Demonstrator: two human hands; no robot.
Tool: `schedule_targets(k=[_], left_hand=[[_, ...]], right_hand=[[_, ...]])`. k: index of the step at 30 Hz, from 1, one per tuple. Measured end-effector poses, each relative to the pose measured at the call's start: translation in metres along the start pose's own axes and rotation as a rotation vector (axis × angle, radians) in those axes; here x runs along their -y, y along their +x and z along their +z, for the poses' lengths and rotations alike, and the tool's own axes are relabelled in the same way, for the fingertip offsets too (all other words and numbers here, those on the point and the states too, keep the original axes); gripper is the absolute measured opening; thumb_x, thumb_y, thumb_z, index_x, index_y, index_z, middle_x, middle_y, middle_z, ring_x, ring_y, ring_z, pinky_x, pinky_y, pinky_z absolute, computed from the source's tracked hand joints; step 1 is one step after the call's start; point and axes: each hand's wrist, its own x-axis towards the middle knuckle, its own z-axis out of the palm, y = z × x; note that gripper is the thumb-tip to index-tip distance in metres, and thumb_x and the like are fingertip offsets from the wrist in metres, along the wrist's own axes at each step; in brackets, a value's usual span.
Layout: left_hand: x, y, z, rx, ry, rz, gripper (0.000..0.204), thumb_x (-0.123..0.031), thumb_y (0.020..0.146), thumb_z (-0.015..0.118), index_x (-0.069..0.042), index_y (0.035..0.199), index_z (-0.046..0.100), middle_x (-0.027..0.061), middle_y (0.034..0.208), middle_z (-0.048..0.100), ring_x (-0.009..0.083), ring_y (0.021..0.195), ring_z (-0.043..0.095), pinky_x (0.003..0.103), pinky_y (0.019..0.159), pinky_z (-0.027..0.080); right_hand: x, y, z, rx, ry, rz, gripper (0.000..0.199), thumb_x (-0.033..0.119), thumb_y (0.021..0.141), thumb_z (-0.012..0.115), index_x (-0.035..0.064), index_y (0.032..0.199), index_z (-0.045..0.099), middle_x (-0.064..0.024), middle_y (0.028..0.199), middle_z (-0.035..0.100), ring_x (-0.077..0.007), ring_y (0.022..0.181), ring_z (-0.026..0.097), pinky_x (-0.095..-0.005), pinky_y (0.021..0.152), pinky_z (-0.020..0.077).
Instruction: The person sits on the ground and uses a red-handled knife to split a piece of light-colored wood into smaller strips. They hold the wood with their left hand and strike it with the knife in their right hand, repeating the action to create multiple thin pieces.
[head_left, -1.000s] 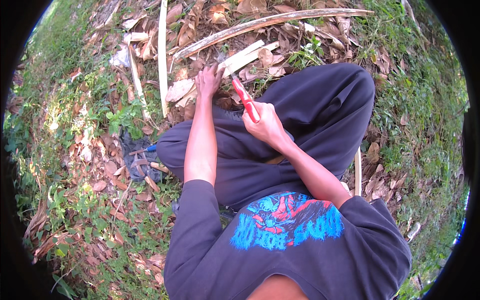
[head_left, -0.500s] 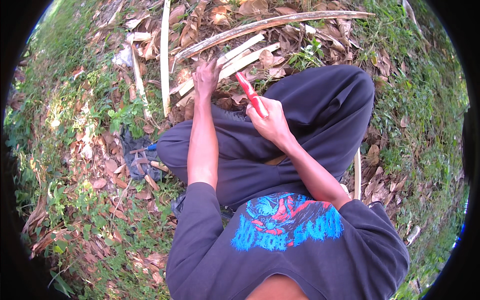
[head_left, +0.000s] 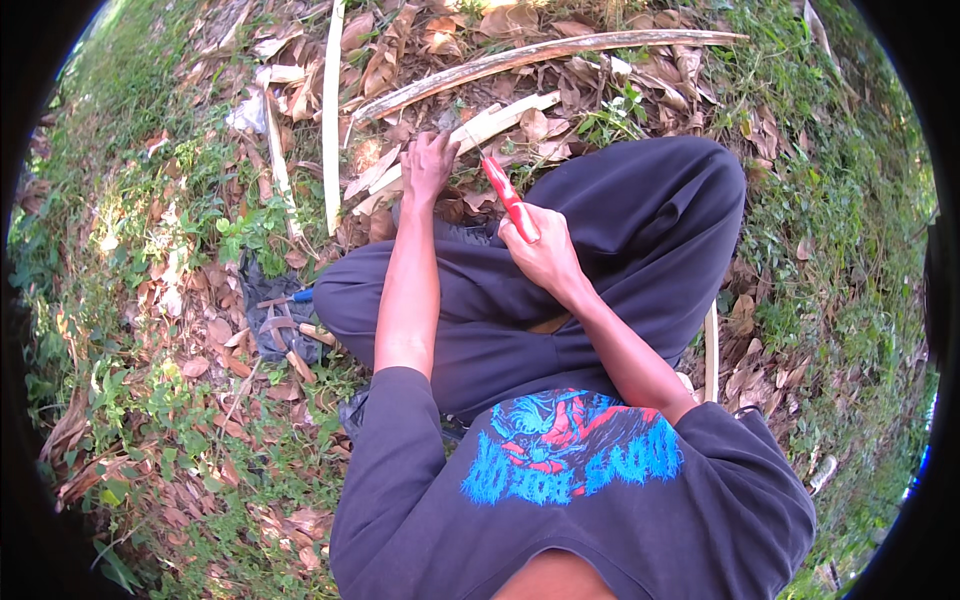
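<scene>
Two hands at work over one pale split wooden strip (head_left: pixel 470 135), lying on the leaf-strewn ground (head_left: pixel 200 330) just ahead of the crossed legs in dark trousers (head_left: pixel 600 260). Long axis slanting from lower left up to upper right. Left hand (head_left: pixel 428 165) pressed down on the strip near its middle, fingers curled over it, grip clenched on the wood. Just to the right, right hand (head_left: pixel 545 255) wrapped tight round a red-handled knife (head_left: pixel 510 200), blade end pointing up-left toward the strip, close beside the left hand. Left hand nearer, already touching; right grip slightly back toward the body.
</scene>
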Motion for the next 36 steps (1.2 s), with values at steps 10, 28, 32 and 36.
schedule_targets(k=[10, 28, 32, 36], left_hand=[[0.0, -0.003, 0.006, 0.092, 0.163, -0.048, 0.055, -0.05, 0.086, 0.067, -0.019, 0.13, 0.061, 0.0125, 0.098, 0.066, 0.0306, 0.092, 0.064, 0.049, 0.081, 0.045], [-0.008, 0.004, -0.003, 0.184, 0.177, -0.08, 0.049, -0.038, 0.071, 0.083, -0.011, 0.107, 0.065, 0.0113, 0.095, 0.067, 0.031, 0.092, 0.067, 0.046, 0.078, 0.049], [-0.002, 0.013, -0.003, 0.27, 0.167, -0.082, 0.041, -0.033, 0.07, 0.084, -0.01, 0.099, 0.065, 0.015, 0.098, 0.069, 0.0334, 0.093, 0.069, 0.046, 0.076, 0.053], [0.001, 0.01, -0.002, 0.236, 0.116, -0.056, 0.05, -0.033, 0.07, 0.084, -0.01, 0.109, 0.065, 0.0169, 0.099, 0.068, 0.0344, 0.093, 0.068, 0.047, 0.078, 0.054]], right_hand=[[0.004, -0.002, 0.002, 0.025, -0.022, 0.007, 0.021, 0.013, 0.085, 0.058, -0.0073, 0.08, 0.056, -0.0271, 0.066, 0.055, -0.0462, 0.064, 0.057, -0.0427, 0.059, 0.0471], [-0.01, 0.005, 0.001, 0.031, 0.028, 0.038, 0.021, 0.014, 0.089, 0.059, -0.0044, 0.079, 0.06, -0.0011, 0.059, 0.05, -0.0073, 0.057, 0.044, -0.0288, 0.054, 0.0392], [-0.013, 0.014, -0.001, 0.03, 0.049, 0.049, 0.026, 0.017, 0.087, 0.06, -0.0061, 0.075, 0.054, -0.0163, 0.058, 0.05, -0.0224, 0.051, 0.046, -0.0389, 0.056, 0.0428], [-0.009, 0.015, -0.003, 0.063, 0.084, 0.096, 0.022, 0.016, 0.088, 0.059, -0.0034, 0.079, 0.058, -0.0078, 0.058, 0.049, -0.0153, 0.051, 0.044, -0.0328, 0.053, 0.0396]])
